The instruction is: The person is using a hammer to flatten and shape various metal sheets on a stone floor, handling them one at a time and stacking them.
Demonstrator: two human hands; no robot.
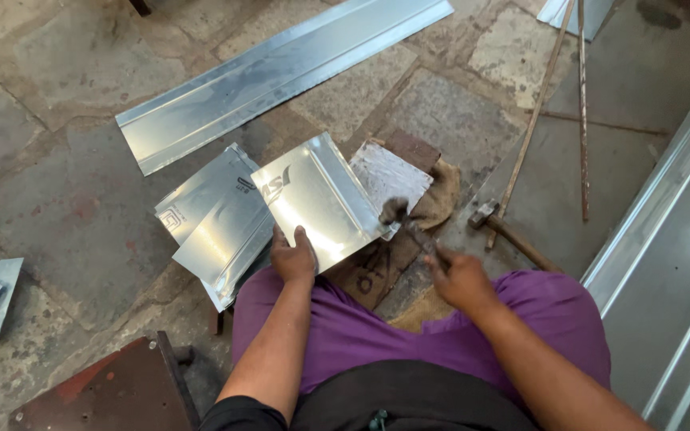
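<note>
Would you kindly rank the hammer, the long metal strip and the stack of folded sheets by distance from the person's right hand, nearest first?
From the right hand:
1. Hammer, just beyond it, on the floor to its right.
2. Stack of folded sheets, across to the left.
3. Long metal strip, farthest, at the top.

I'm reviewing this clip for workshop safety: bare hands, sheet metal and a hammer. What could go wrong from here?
1. The left hand grips the metal sheet by its bare edge, which could cut the fingers.
2. The hammer in the right hand is blurred, apparently swinging at the sheet's edge; a glancing blow might jolt the sheet or reach the left hand.
</note>
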